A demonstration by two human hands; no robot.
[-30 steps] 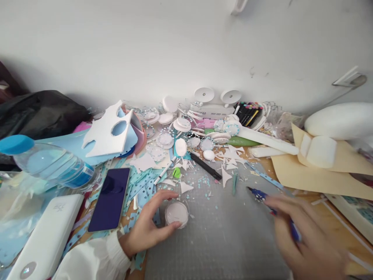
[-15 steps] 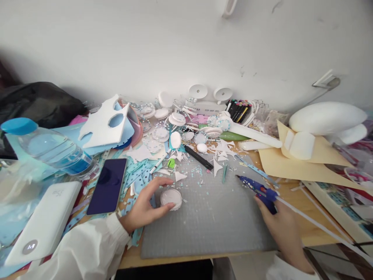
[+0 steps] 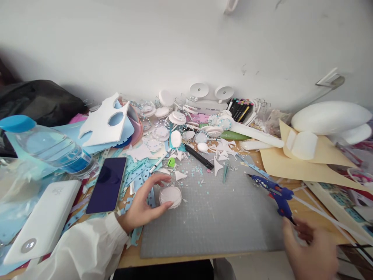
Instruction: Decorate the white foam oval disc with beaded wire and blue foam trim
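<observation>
My left hand [image 3: 145, 204] curls around a white foam disc [image 3: 170, 196] on the left part of the grey cutting mat [image 3: 215, 225]. The thumb overlaps the disc's near edge and the index finger arches beyond its far side; the other fingers are mostly hidden. A thin clear loop shows around the disc. At the mat's right edge lies a blue hot glue gun [image 3: 274, 190], a long white glue stick [image 3: 317, 212] running out of its back. My right hand [image 3: 310, 247], blurred, is just past the end of the gun's handle, its fingers apart and off the grip.
A phone [image 3: 107, 185], a power bank [image 3: 43, 221] and a water bottle [image 3: 58, 146] crowd the left. A black pen-like tool [image 3: 198, 156] and foam scraps [image 3: 217, 166] lie along the mat's far edge. Beaded white discs [image 3: 177, 117] pile up behind. Yellow card [image 3: 294, 165] is at right.
My right hand has come off the glue gun and drawn back toward the lower right. The gun sits slightly further right. My left hand stays at the foam disc.
</observation>
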